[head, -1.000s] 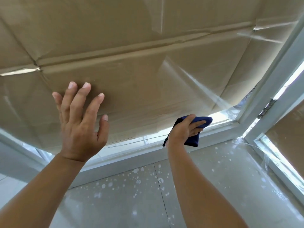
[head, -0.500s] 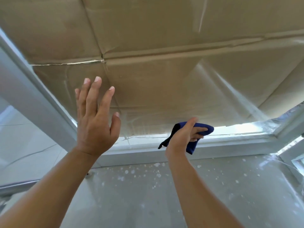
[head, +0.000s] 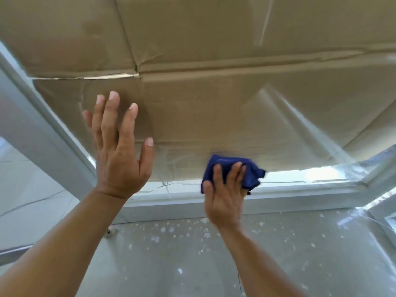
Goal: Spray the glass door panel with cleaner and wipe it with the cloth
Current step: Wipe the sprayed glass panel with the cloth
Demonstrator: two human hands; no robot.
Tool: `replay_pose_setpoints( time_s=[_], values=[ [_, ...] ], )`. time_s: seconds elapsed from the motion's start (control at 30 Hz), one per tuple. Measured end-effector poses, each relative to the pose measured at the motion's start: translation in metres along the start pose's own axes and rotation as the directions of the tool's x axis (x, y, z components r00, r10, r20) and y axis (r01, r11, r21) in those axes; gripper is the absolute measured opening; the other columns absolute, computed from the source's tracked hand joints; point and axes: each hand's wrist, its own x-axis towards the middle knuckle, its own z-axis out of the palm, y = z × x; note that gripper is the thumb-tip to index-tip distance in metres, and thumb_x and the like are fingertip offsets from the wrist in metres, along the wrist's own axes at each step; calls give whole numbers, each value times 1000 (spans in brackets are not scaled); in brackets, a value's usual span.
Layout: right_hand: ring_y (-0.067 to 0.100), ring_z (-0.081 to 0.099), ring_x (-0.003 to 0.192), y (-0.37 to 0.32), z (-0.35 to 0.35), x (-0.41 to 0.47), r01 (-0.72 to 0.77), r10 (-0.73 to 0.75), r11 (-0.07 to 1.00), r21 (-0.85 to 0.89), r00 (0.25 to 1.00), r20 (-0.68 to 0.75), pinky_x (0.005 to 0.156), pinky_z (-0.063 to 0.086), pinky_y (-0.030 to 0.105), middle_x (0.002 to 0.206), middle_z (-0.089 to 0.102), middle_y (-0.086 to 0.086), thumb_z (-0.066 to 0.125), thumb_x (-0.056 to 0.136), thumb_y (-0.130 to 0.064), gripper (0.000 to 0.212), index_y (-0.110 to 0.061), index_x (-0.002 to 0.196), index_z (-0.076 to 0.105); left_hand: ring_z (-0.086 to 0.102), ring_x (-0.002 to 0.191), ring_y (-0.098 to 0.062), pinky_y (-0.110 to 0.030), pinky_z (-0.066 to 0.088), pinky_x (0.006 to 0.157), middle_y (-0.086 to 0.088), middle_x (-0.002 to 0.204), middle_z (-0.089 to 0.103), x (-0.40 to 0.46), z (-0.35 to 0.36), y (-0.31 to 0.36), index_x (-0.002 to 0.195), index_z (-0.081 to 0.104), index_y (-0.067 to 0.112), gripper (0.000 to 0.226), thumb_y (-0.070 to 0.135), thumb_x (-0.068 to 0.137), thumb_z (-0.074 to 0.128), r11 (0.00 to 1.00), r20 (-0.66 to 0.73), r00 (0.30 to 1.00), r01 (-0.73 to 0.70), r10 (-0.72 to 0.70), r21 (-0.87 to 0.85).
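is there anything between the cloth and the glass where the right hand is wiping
Nothing visible. The right hand presses the blue cloth straight against the glass panel, near its bottom edge. The brown cardboard seems to sit behind the glass. The left hand lies flat further left, clear of the cloth.

Bright, even daylight fills the scene. The strongest light comes through the uncovered strip of the clear glass door panel [head: 310, 173] below the creased brown cardboard sheet [head: 192, 39], blown out to white there. Pale streaks of glare slant across the glass at right. The crumpled dark blue cloth [head: 229, 166] is smeared by motion blur. The white door frame [head: 32, 116] bows at the left edge, softly blurred.
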Motion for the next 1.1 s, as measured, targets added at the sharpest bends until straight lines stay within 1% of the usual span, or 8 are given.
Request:
replay_pose_setpoints(
  time_s=[0.13, 0.23, 0.33, 0.57, 0.7, 0.83, 1.03, 1.1],
  values=[
    [47, -6, 151, -1, -31, 90, -106, 117, 993, 52, 944, -310, 115, -3, 69, 160, 1, 38, 23, 109, -43, 62, -27, 163, -2, 16, 144, -50, -66, 12, 117, -35, 151, 23, -9, -5, -15, 143, 36, -5, 60, 15, 91, 58, 998, 27, 998, 53, -53, 26],
    [52, 2, 150, -31, -43, 125, 28, -59, 995, -91, 931, -359, 115, -1, 71, 158, 15, 40, 30, 107, -44, 61, -20, 161, 14, 14, 143, -53, -66, 11, 117, -38, 152, 21, -14, -8, -22, 146, 33, -4, 63, 15, 91, 58, 996, 52, 996, 67, -70, 53],
    [31, -8, 157, -30, -31, 97, 396, -433, 889, -228, 890, -141, 121, -5, 62, 170, -5, 12, 49, 103, -44, 66, -31, 160, 19, 13, 143, -54, -65, 9, 118, -39, 152, 20, -20, -11, -28, 147, 31, -5, 65, 16, 91, 58, 993, 75, 993, 81, -87, 83],
    [21, 45, 132, 51, -60, 90, 905, -847, 383, -184, 424, 321, 103, 33, 44, 163, 32, -2, 67, 93, -24, 66, -33, 154, 43, 7, 145, -51, -57, 2, 121, -36, 156, 13, -25, -22, -37, 151, 21, -4, 72, 17, 92, 55, 984, 96, 984, 137, -149, 114],
    [22, 44, 143, 20, -86, 135, 798, -804, 541, -266, 584, 116, 107, 33, 52, 167, 23, 2, 61, 98, -41, 57, -37, 152, 44, 5, 146, -50, -55, -1, 121, -35, 157, 11, -26, -22, -34, 152, 18, -4, 73, 18, 92, 54, 979, 98, 979, 166, -177, 115],
    [20, 0, 158, -24, -82, 152, 696, -732, 635, -335, 681, 28, 117, 12, 59, 171, -3, 4, 48, 104, -43, 57, -37, 158, 31, 3, 148, -46, -60, 2, 120, -34, 158, 10, -22, -19, -29, 152, 18, -4, 73, 20, 93, 53, 983, 107, 980, 159, -169, 97],
    [29, 53, 131, -7, -72, 105, 882, -833, 415, -223, 467, 296, 110, 27, 52, 168, 18, 2, 45, 89, -8, 74, -30, 159, 33, 5, 148, -47, -59, 3, 121, -33, 158, 11, -18, -24, -32, 153, 19, -3, 73, 19, 93, 54, 980, 97, 979, 167, -178, 111],
    [27, 53, 133, 1, -78, 107, 858, -835, 433, -277, 497, 236, 107, 33, 47, 166, 26, 3, 43, 93, -6, 69, -24, 158, 34, 6, 147, -49, -59, 4, 121, -33, 158, 10, -18, -26, -33, 153, 20, -3, 73, 19, 93, 54, 978, 98, 979, 166, -178, 124]
  ],
)
